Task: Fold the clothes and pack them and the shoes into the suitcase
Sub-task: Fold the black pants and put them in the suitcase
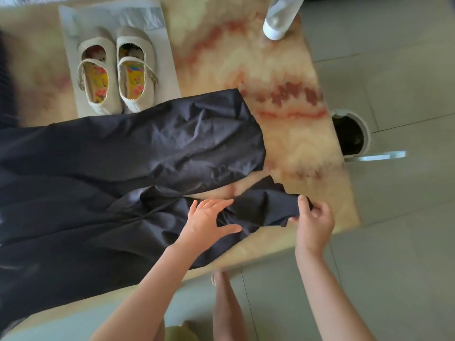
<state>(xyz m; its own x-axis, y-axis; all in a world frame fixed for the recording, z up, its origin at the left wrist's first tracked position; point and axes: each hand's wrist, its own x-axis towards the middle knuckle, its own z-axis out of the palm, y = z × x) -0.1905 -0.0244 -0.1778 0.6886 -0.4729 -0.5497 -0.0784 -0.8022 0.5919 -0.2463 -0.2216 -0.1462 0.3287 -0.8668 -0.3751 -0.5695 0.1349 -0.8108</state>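
Right grip [315,225]: thumb and fingers pinching bunched hem of thin, creased black fabric trousers [147,148]. Left grip [206,225] just beside, fingers spread, pressing flat on same leg. Trousers run leftward from grips over glossy beige-and-red marbled bench [283,82]. Beyond left grip, past upper leg: cream canvas strap shoes [115,72], floral insoles, on pale cloth sheet [167,70]. Far beyond right grip: clear bottle with white end [273,30]. Right of right grip, on grey tiled floor [406,70]: round white bin [365,129].
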